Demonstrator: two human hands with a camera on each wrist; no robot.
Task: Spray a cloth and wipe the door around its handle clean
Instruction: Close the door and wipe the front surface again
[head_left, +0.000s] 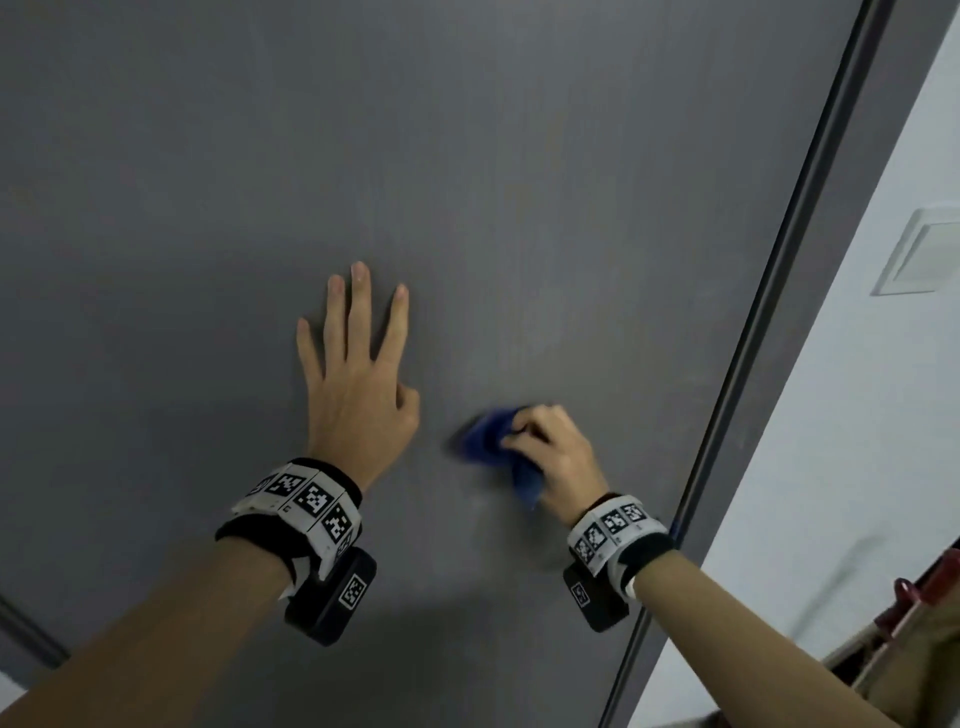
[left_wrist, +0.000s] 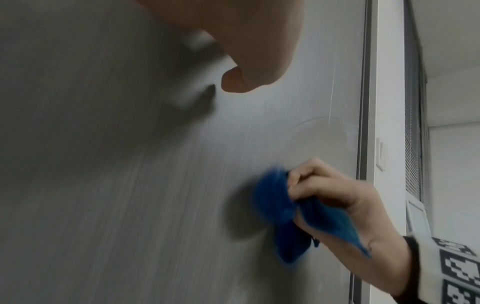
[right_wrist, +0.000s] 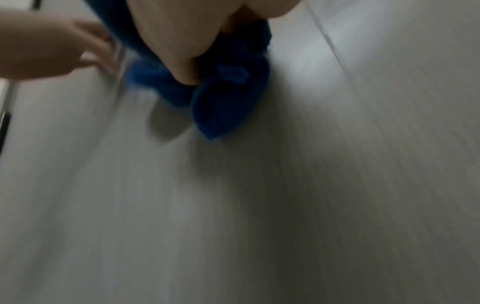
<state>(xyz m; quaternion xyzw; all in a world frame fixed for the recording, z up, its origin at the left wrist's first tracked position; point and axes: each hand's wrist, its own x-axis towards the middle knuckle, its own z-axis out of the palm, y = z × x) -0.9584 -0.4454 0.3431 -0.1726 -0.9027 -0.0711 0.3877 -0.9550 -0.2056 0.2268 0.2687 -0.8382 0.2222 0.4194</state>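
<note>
right hand (head_left: 553, 452) clamps bunched cloth (head_left: 493, 441) to door (head_left: 467, 182); left hand (head_left: 358, 384) flat, fingers up.

Head cam above; wrist cams close.

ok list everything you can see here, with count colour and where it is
door: one, dark grey, fills most of the head view; no handle visible in any view
door frame edge: one, dark grey strip, along the door's right side
cloth: one, blue, bunched and pressed against the door, right of the flat hand
wall: one, white, right of the frame
wall plate: one, white, on that wall, upper right
red and tan items: blurred, cannot tell what or how many, bottom right corner
wrist bands: two, white and black with square markers, one per wrist
left hand: one, fingers straight, flat on the door
right hand: one, fingers curled round the cloth
</note>
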